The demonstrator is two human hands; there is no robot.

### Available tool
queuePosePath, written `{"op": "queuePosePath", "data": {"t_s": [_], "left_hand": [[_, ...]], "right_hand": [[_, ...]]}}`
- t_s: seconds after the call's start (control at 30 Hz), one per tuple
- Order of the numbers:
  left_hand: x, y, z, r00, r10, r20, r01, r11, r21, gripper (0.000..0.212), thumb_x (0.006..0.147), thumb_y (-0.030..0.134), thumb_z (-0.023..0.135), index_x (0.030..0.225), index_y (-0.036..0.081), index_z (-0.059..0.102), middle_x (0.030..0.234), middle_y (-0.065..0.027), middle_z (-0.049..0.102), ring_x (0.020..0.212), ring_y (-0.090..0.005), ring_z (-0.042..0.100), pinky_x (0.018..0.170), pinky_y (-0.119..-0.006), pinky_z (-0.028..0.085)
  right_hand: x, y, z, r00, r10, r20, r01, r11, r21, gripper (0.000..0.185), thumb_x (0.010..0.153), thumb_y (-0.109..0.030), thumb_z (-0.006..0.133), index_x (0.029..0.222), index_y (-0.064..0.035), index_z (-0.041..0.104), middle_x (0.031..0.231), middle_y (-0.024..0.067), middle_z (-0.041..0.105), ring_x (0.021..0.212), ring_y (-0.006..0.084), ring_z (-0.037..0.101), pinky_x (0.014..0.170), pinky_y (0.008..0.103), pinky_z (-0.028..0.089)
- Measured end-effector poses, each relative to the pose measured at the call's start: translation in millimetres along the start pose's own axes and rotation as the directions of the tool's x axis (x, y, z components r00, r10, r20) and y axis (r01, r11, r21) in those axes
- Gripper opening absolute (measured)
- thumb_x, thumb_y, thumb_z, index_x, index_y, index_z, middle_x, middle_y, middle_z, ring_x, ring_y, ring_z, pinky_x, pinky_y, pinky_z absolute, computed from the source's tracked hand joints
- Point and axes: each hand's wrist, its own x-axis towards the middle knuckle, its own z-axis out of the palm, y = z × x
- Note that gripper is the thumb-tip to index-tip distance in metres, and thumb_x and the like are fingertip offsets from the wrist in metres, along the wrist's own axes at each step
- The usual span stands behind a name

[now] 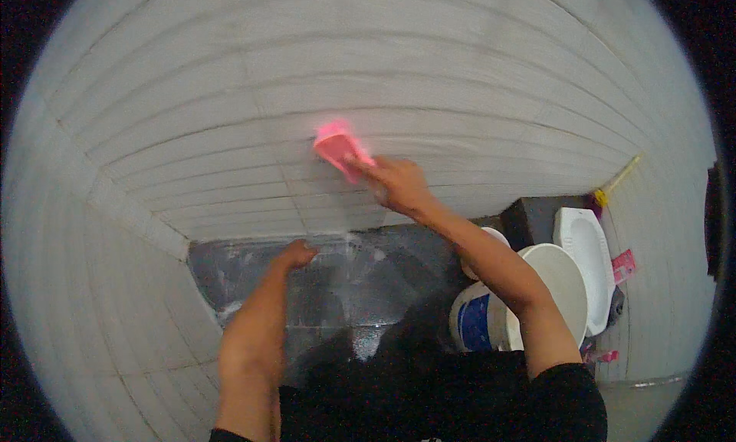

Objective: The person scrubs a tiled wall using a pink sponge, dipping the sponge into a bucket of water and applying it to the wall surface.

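Observation:
My right hand grips a pink plastic scrubbing brush, blurred at its edges, against the white ribbed wall tiles. Its bristles are hard to make out. Lower and to the left, my left hand hangs over the wet dark grey tiled floor, close to the foot of the wall. No object shows in that hand, and its fingers are too small and unclear to tell how they are set.
On my right stands a large white bucket with a blue label, partly behind my forearm. A smaller container is beside it. Farther right are a white squat toilet, a yellow-handled brush and a pink packet. Another wall bounds the left.

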Motion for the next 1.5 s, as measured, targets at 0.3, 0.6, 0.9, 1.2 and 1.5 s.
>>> {"op": "queuePosePath", "data": {"t_s": [0.3, 0.6, 0.9, 1.2, 1.5], "left_hand": [[33, 60, 17, 0.985, 0.174, -0.014, -0.174, 0.985, -0.003, 0.056, 0.079, 0.045, 0.053, 0.102, -0.006, 0.058, 0.111, -0.028, 0.053, 0.107, -0.0371, 0.051, 0.091, -0.042, 0.039], [84, -47, 13, 0.979, 0.206, -0.013, -0.201, 0.967, 0.159, 0.057, 0.079, 0.044, 0.053, 0.106, -0.007, 0.056, 0.112, -0.0253, 0.055, 0.095, -0.0372, 0.058, 0.083, -0.044, 0.043], [93, -60, 23, 0.989, 0.132, 0.072, -0.145, 0.961, 0.235, 0.056, 0.08, 0.042, 0.053, 0.114, -0.003, 0.052, 0.117, -0.0225, 0.053, 0.102, -0.0335, 0.055, 0.09, -0.041, 0.041], [93, -10, 35, 0.913, 0.372, 0.166, -0.397, 0.904, 0.159, 0.038, 0.083, 0.033, 0.049, 0.104, 0.004, 0.061, 0.108, -0.0197, 0.058, 0.099, -0.032, 0.056, 0.087, -0.039, 0.042], [79, 20, 27, 0.975, 0.173, 0.141, -0.187, 0.978, 0.091, 0.041, 0.083, 0.035, 0.05, 0.104, 0.001, 0.061, 0.1, -0.0154, 0.061, 0.094, -0.0249, 0.056, 0.084, -0.035, 0.041]], "right_hand": [[-136, 151, -79, 0.901, 0.203, -0.383, -0.194, 0.979, 0.064, 0.076, 0.066, 0.004, 0.054, 0.136, -0.0171, 0.033, 0.1, 0.0122, 0.055, 0.093, 0.0306, 0.055, 0.081, 0.0324, 0.045], [-92, 127, -63, 0.795, 0.251, -0.553, -0.367, 0.924, -0.109, 0.072, 0.073, -0.004, 0.061, 0.137, -0.0109, 0.028, 0.112, 0.0195, 0.048, 0.106, 0.0373, 0.047, 0.089, 0.0402, 0.04], [-104, 164, -71, 0.737, 0.367, -0.568, -0.482, 0.874, -0.06, 0.075, 0.078, -0.018, 0.064, 0.127, -0.007, 0.009, 0.112, 0.0261, 0.047, 0.086, 0.0442, 0.056, 0.074, 0.0442, 0.047], [-161, 149, -84, 0.735, 0.652, -0.185, -0.659, 0.752, 0.031, 0.082, 0.074, -0.018, 0.062, 0.131, -0.0077, 0.005, 0.104, 0.0309, 0.052, 0.09, 0.0473, 0.055, 0.077, 0.0489, 0.046], [-271, 54, -204, 0.53, 0.808, 0.258, -0.844, 0.533, 0.062, 0.065, 0.075, -0.037, 0.056, 0.127, -0.0047, 0.034, 0.107, 0.02, 0.057, 0.095, 0.0316, 0.058, 0.082, 0.0368, 0.044]]}}
